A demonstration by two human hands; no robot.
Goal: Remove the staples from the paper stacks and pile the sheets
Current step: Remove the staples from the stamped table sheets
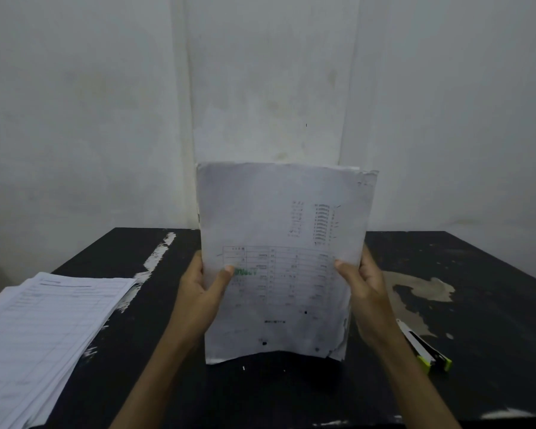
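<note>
I hold a stack of printed sheets (283, 243) upright in the middle of the view, its bottom edge on or just above the black table (477, 305). My left hand (201, 286) grips its left edge, thumb on the near face. Gripping the right edge is my right hand (362, 283), thumb also in front. Print shows faintly through the near sheet, and the top right corner is ragged. A pile of printed sheets (41, 329) lies flat at the table's left.
A white and yellow-green staple remover (424, 348) lies on the table just right of my right forearm. The table top has worn pale patches (421, 289). A white wall (106, 119) rises right behind the table's far edge.
</note>
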